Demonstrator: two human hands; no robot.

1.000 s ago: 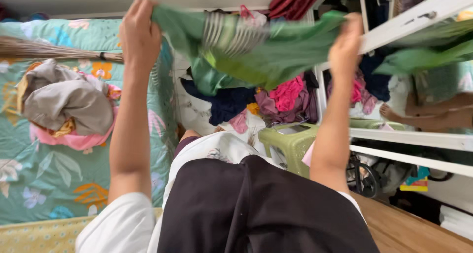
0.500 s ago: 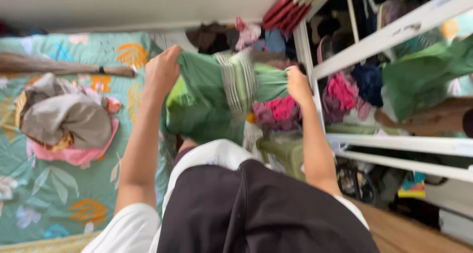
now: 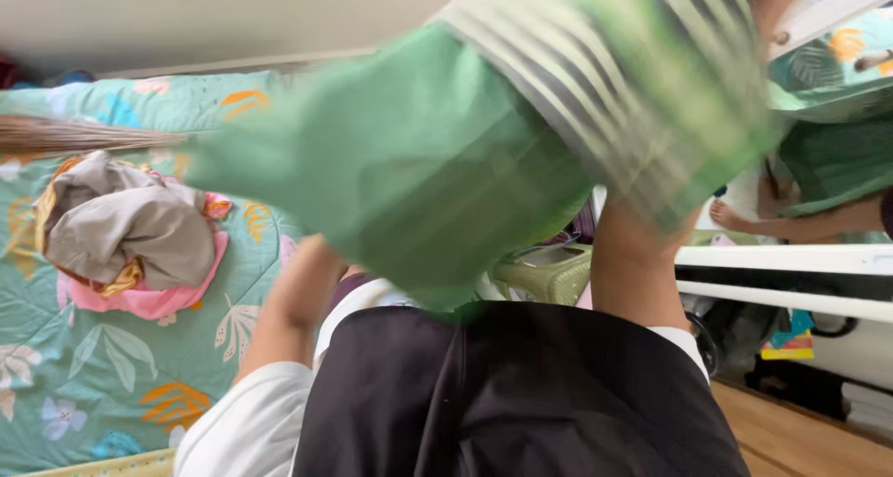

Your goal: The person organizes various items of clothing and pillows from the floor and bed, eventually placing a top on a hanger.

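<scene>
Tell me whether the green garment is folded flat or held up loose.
Held up loose: the green garment hangs bunched and blurred close before the camera, above the bed.

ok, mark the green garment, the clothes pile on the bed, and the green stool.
green garment (image 3: 409, 170), head view, plain green body.
clothes pile (image 3: 130, 231), head view, grey top layer.
green stool (image 3: 549, 272), head view, top edge.

My green shirt is soft matt cloth with a ribbed striped band; the stool is glossy woven-look plastic, the floor smooth wood.
</scene>
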